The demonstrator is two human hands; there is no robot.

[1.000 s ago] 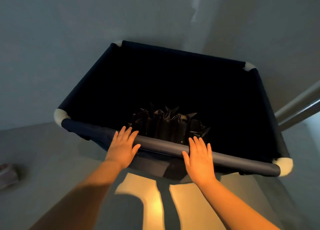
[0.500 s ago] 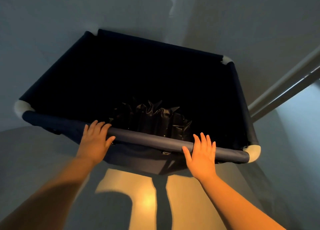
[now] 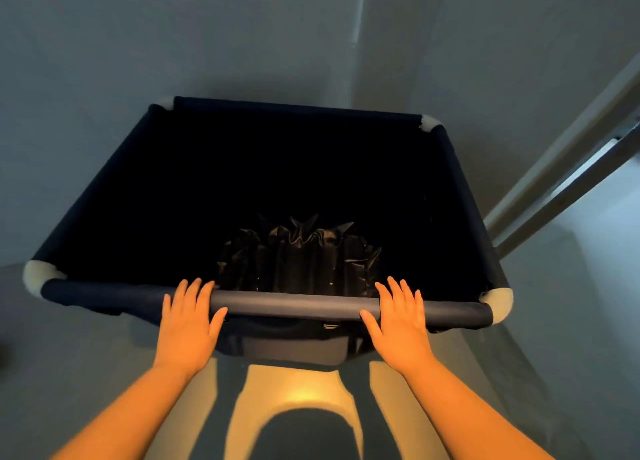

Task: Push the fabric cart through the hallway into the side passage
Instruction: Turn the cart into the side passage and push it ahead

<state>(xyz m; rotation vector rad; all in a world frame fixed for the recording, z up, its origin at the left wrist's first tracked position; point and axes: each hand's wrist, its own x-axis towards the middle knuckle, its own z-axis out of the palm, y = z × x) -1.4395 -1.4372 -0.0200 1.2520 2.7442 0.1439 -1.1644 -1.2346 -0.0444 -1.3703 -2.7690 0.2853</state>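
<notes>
The fabric cart is a deep navy cloth bin on a tube frame with white corner caps, filling the middle of the head view. Crumpled black fabric lies inside it, near my side. My left hand rests palm-down on the near rim bar, fingers spread and draped over it. My right hand lies on the same bar further right, fingers also extended. Neither hand curls fully around the bar.
A pale wall stands just beyond the cart and on the left. A wall corner edge runs up behind the cart. At the right, a door frame or rail slants upward, close to the cart's right side. Warm light patches lie on the floor by my feet.
The cart has swung so that it faces me squarely, and its right rim sits nearer the door frame. Both hands have stayed on the near bar, now spread wider apart.
</notes>
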